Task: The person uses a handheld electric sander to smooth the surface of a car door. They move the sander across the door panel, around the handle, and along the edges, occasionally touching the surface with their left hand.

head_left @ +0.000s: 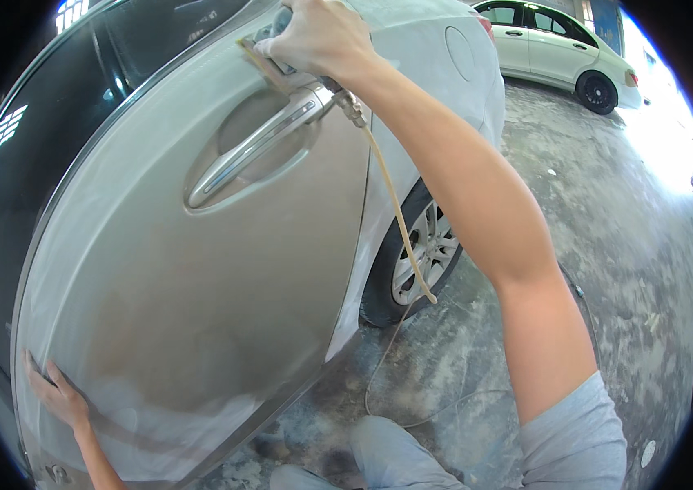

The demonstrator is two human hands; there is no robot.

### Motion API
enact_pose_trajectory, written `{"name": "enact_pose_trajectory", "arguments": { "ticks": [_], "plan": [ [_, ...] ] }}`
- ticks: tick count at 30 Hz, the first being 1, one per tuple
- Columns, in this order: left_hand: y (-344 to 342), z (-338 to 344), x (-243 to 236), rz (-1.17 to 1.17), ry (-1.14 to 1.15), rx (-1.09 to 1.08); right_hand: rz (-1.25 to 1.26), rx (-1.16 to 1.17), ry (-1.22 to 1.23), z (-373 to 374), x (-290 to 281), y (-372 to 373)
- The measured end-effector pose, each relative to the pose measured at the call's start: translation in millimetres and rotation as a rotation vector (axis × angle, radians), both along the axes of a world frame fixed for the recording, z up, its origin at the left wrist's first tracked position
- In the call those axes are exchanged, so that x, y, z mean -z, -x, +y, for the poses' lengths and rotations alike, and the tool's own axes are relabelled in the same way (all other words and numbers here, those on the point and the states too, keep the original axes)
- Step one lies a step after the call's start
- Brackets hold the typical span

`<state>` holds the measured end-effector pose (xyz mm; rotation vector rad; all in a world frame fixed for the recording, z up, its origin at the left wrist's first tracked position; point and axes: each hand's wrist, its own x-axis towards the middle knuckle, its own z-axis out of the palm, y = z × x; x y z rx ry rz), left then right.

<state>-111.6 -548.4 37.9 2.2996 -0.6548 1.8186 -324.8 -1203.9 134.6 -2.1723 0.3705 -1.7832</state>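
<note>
The right hand, at the upper edge of the view, is clamped on a powered hand tool with a flat, pale pad. Fingers and palm cover most of the tool's body, and the view's edge trims the top of the hand; the exact grip of the hidden fingers cannot be told. The tool is at the upper part of a car door, just above the chrome door handle; whether the pad touches the panel cannot be judged.

From a metal fitting below the wrist, a cream hose hangs in front of the rear wheel. The forearm hides part of this wheel.

The left hand, at lower left, lies against the door near its window-side edge, its visible fingers apart and holding nothing; the remaining fingers are difficult to separate.

The door is dull grey-brown with whitish, hazy areas along its margins. Dark window glass carries bright reflections and runs into the black fisheye rim. Beyond the mottled floor, a white car is cut off at the top, beside strong glare. Grey-clad knees are cropped below.
</note>
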Motion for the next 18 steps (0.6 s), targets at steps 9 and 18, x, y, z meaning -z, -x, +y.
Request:
{"name": "enact_pose_trajectory", "arguments": {
  "ticks": [9,18],
  "plan": [
    [-5,6,-1,-0.011,-0.008,-0.006,0.095,0.049,-0.233,-100,0,27],
    [-14,15,0,-0.030,-0.023,-0.037,-0.128,0.054,-0.229,-115,18,22]
  ]
}}
